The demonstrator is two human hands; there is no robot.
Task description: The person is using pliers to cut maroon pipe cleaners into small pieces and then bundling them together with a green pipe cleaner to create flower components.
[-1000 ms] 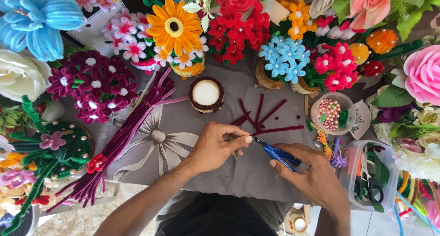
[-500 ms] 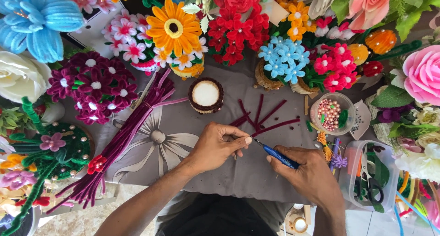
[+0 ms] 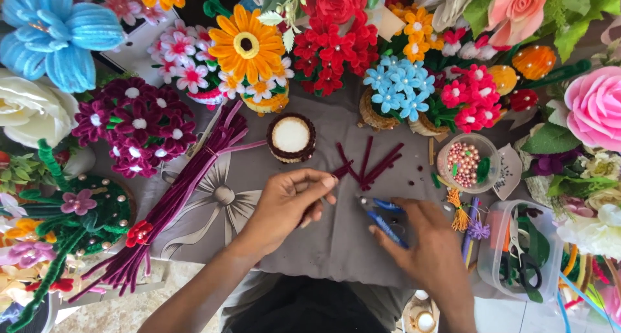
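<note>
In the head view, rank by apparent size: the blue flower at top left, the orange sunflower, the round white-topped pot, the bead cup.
1. Blue flower, largest though cut off by the frame edge.
2. Orange sunflower.
3. Bead cup and white-topped pot: these look about alike, so I would not rank them.

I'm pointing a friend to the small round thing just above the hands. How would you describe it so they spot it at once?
Start at the grey cloth covering the table's middle. Just below the big orange daisy-like flower stands a small round dark-brown fuzzy cup with a flat cream top, beyond the left hand. Unlike the flowers around it, it has no petals.
</note>
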